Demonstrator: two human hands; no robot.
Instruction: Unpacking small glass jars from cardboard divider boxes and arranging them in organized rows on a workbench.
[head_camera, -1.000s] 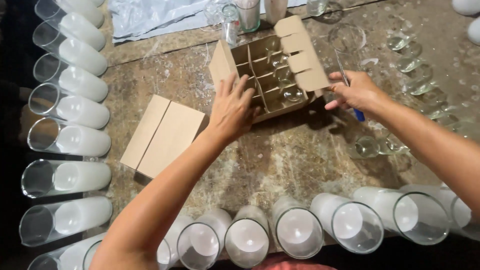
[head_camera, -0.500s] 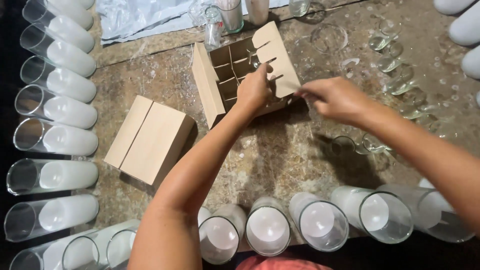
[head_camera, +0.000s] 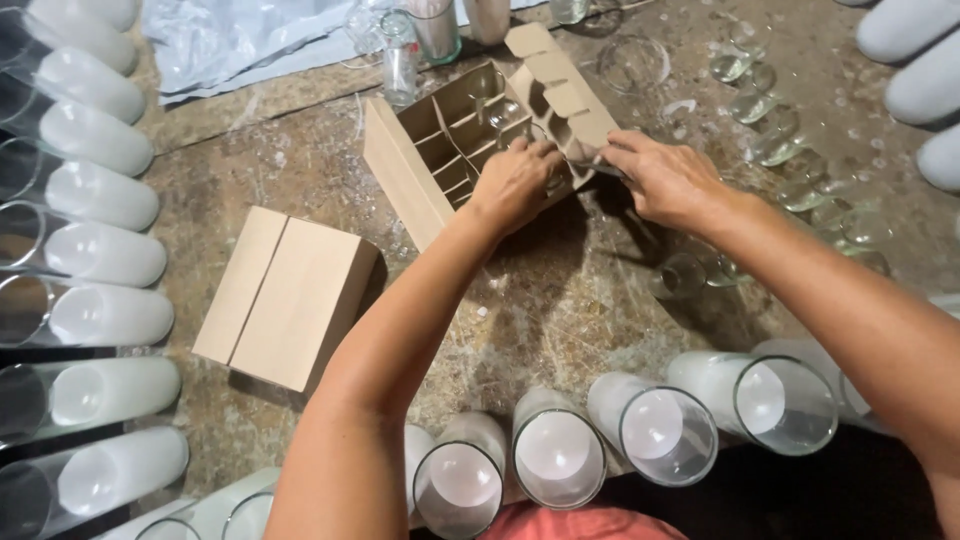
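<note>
An open cardboard box with dividers stands on the worn table, several small glass jars in its cells. My left hand rests on the box's near edge, fingers curled over the dividers. My right hand is at the box's right side, fingers pinching something small at the box's flap; what it holds is hidden. The two hands almost touch.
A shut cardboard box lies at the left. Glass candle jars filled with white wax lie in rows along the left edge and the near edge. Small empty glasses stand at the right. A plastic sheet lies at the back.
The view has shifted so the box sits nearer the middle. My left hand has slid to the box's near edge, and my right hand has come in to meet it at the flap.
</note>
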